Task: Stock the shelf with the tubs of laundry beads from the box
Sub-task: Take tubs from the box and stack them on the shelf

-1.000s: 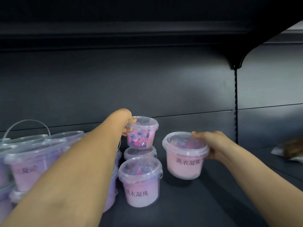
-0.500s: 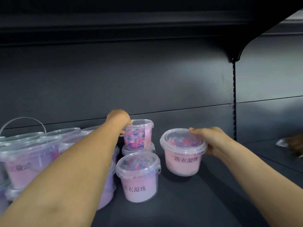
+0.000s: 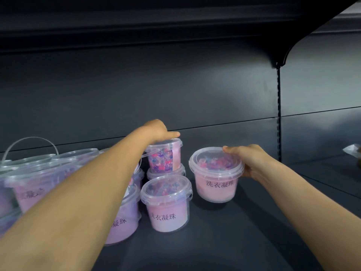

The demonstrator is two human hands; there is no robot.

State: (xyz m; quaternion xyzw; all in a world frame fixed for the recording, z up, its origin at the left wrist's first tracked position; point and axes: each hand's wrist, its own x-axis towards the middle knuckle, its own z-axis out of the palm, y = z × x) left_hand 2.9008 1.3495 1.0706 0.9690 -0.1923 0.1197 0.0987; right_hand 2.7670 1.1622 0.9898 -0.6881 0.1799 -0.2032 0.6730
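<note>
1. On the shelf [image 3: 244, 241], toward its back edge, my left hand [image 3: 156, 130] lies on the lid of the top tub [image 3: 166, 156], which sits upright on a lower tub [image 3: 166, 173]. One finger lies straight along the lid's far rim. The thumb and other fingers are hidden, so I cannot tell whether the hand grips.
2. My right hand [image 3: 252, 162] holds the right tub [image 3: 216, 178], thumb over the lid rim and fingers wrapped round the right wall. This tub stands upright on the shelf, axis vertical, label toward the front edge.
3. The front tub [image 3: 168, 206] stands just ahead of the stack, nearer the front edge. More tubs [image 3: 37, 184] crowd toward the left edge, partly behind my left forearm.
4. Governing relation: the right tub stands apart from the stack and the front tub, to their right, with a bare strip of shelf between. The hand sits on the tub's right side, so the gap lies away from the palm. The right hand is nearer this tub; the left is at the stack.
5. Judgement: placing looks nearly complete for both tubs. The next move probably calls for sliding the right tub left, base flat, then letting go.
6. Risk: a hard push could knock the front tub or the stack. The box is not in view.
</note>
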